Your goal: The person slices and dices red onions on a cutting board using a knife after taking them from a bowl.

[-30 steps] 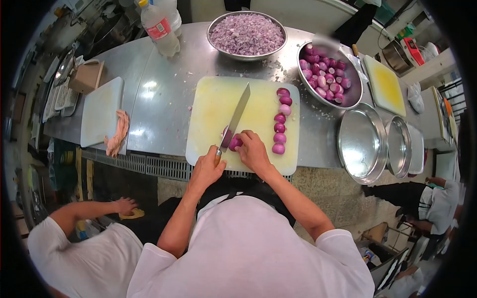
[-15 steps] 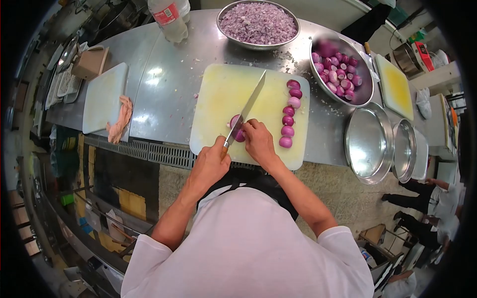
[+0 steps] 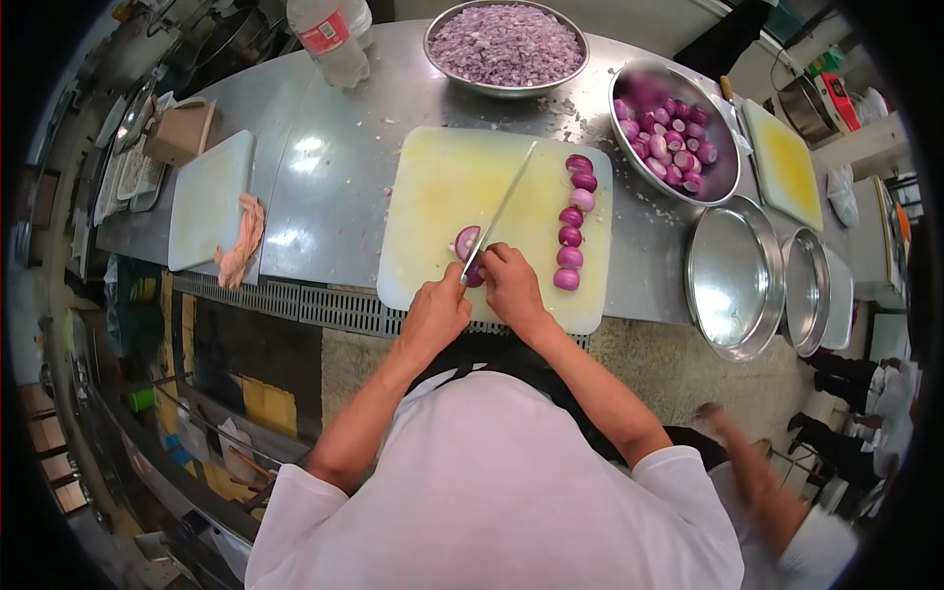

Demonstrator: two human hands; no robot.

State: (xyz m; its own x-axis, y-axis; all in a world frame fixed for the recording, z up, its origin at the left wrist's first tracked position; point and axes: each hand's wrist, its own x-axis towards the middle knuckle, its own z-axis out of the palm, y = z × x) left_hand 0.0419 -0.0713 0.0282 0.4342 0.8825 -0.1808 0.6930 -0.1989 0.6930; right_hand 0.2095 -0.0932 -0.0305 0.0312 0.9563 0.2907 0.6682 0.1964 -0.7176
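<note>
On the white cutting board, my left hand is closed around the handle of a knife. Its long blade points up and away across the board, seen nearly edge-on. The blade stands at a red onion, with purple pieces showing on both sides of it. My right hand has its fingers curled onto the near part of that onion, close beside the blade. How deep the blade sits in it I cannot tell. Along the board's right side, a row of peeled red onion halves runs front to back.
A bowl of chopped onion stands at the back, and a bowl of peeled onions behind right. Metal pans sit at the right edge. A plastic bottle and a second board with a cloth are left. A person's arm is lower right.
The knife has turned from showing its broad side to nearly edge-on, and my left hand has moved slightly right. Another person's blurred arm has appeared at the lower right.
</note>
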